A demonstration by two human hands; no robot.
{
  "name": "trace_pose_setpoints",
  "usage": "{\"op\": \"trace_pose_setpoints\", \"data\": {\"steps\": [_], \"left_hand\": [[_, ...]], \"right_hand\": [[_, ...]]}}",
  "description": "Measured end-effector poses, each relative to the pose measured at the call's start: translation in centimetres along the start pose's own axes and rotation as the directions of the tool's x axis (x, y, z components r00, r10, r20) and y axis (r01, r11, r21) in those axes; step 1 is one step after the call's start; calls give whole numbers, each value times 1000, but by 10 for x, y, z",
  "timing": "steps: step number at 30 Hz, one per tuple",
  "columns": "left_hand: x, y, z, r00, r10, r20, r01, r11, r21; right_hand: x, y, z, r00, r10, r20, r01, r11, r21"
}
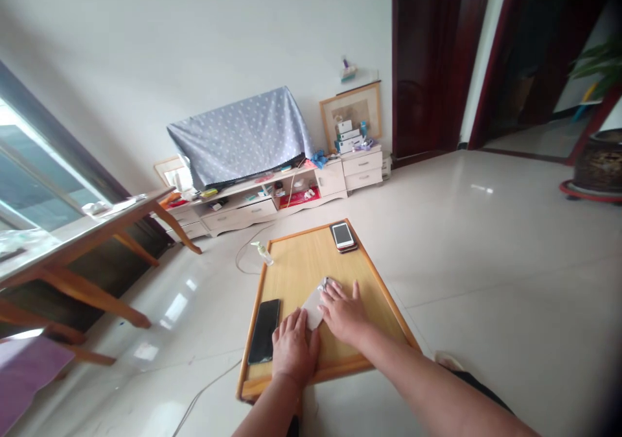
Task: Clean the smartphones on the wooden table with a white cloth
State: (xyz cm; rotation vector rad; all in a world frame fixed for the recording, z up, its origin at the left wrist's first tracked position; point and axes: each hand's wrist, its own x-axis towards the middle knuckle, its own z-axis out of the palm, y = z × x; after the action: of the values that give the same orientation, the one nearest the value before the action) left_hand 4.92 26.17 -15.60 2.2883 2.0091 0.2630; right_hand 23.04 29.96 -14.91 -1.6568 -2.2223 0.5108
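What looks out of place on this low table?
Only the small pump bottle: it lies tipped on its side at the table's far left corner, right at the rim. The pale phone under the left hand and right hand, the black phone and the stacked phones lie flat; nothing looks spilled.

black phone [265, 330], stacked phones [343, 236], small bottle [262, 253], covered tv [240, 135]
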Motion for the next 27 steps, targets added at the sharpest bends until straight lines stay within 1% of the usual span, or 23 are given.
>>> {"op": "trace_pose_setpoints", "data": {"steps": [2,3,7,8,9,11,14,16,18,21,23,25,27], "left_hand": [[-1,-1,-2,1000,2,6,-2,1000,-6],[-2,-2,-2,1000,0,6,0,1000,-10],[-1,-5,-1,999,-36,35,37,999,-30],[-1,-5,-1,998,-42,41,43,998,-37],[-2,-6,0,998,-42,42,44,998,-43],[-2,-6,-1,999,-33,25,34,998,-52],[-4,-7,-3,1000,-15,1,15,998,-59],[-4,-8,-3,1000,-17,3,18,998,-64],[-4,-9,-3,1000,-23,12,24,997,-70],[-3,-10,-3,1000,-22,9,23,997,-78],[-4,-10,-3,1000,-21,-1,21,996,-82],[-4,-11,-3,1000,-19,-6,19,996,-86],[-5,-12,-4,1000,-15,-7,14,996,-91]], "right_hand": [[0,-3,2,1000,29,1,-29,999,-16],[-3,-7,5,1000,15,3,-14,1000,-14],[-16,-27,20,988,-156,7,155,987,33],[-17,-29,22,984,-181,5,180,983,43],[-16,-29,23,983,-181,7,180,983,46],[-9,-23,22,994,-112,14,112,993,24],[6,-10,18,999,51,1,-51,998,-45],[11,-8,18,995,100,-6,-100,993,-69],[9,-13,21,998,61,8,-60,996,-63],[0,-25,28,996,-74,42,75,997,-29],[-1,-29,30,993,-107,58,108,994,-21],[4,-25,28,997,-58,58,60,997,-38],[14,-17,26,999,36,36,-34,997,-68]]}}
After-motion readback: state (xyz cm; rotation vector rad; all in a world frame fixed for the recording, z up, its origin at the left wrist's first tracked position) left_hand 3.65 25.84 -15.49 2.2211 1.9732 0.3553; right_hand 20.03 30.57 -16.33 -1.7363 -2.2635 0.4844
